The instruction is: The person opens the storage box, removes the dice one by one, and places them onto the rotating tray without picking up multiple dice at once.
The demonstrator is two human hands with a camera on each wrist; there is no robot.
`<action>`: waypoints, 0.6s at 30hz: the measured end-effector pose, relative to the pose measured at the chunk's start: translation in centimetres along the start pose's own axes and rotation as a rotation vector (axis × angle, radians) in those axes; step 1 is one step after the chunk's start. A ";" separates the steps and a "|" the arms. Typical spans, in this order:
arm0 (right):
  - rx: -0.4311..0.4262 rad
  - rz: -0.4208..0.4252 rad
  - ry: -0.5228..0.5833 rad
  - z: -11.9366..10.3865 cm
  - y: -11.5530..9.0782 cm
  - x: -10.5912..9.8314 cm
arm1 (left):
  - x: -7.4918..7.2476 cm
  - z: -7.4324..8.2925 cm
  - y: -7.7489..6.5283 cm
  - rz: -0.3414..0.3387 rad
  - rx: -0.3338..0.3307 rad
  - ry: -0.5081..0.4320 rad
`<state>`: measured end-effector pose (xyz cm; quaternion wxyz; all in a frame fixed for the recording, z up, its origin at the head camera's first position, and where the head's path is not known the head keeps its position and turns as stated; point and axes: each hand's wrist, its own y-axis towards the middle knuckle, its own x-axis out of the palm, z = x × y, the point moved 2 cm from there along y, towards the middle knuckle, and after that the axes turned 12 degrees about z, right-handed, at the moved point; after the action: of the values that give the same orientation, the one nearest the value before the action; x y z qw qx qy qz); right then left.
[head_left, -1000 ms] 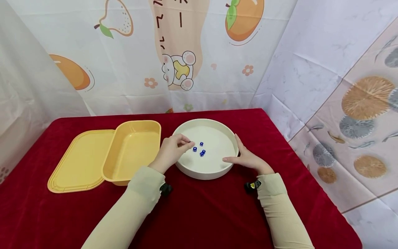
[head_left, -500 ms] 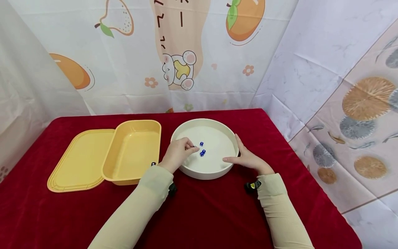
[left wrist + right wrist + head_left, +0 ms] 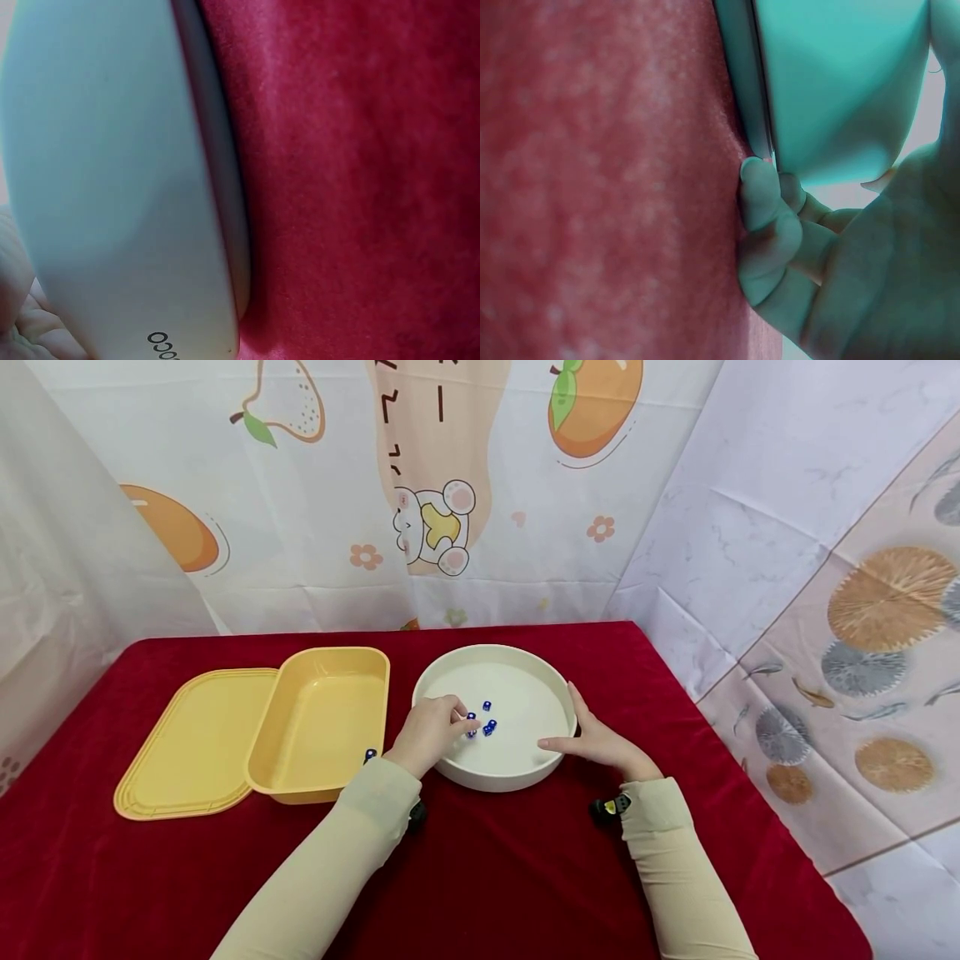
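Observation:
My left hand (image 3: 430, 732) reaches over the near left rim of a round white tray (image 3: 517, 762). Its thumb and index finger pinch at a small blue die (image 3: 471, 716), and a second blue die (image 3: 472, 733) shows just below the thumb. Two more dice (image 3: 490, 727) sit close together to the right, with a single die (image 3: 487, 705) farther back. My right hand (image 3: 596, 739) grips the tray's right side, thumb over the rim and fingers along the outer wall. In the right wrist view, curled fingers (image 3: 769, 247) lie at the tray's base (image 3: 744, 82).
Left of the tray stands a yellow rectangular box (image 3: 258, 781) with a dark blue die (image 3: 371, 755) showing at its near right, beside my left wrist. A yellow lid (image 3: 187, 743) lies farther left. Red cloth (image 3: 517, 877) covers the table; printed curtains (image 3: 300, 527) hang behind.
My left hand has moved slightly right and toward me within the tray. A die in the yellow box has come into view past my wrist. The right hand keeps its hold.

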<state>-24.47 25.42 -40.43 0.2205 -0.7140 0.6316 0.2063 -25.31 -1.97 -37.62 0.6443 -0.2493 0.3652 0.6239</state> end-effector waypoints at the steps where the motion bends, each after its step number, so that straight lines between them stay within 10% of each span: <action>1: -0.002 0.001 0.001 0.0 0.0 0.0 | 0.0 0.0 0.0 0.000 -0.002 -0.004; 18: -0.009 0.007 0.000 -0.2 0.0 0.1 | -2.3 -0.4 -0.4 0.014 -0.045 -0.233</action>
<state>-24.42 25.28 -40.34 0.2164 -0.7129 0.6332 0.2098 -24.84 -3.77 -36.13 0.6723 -0.1870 0.2755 0.6612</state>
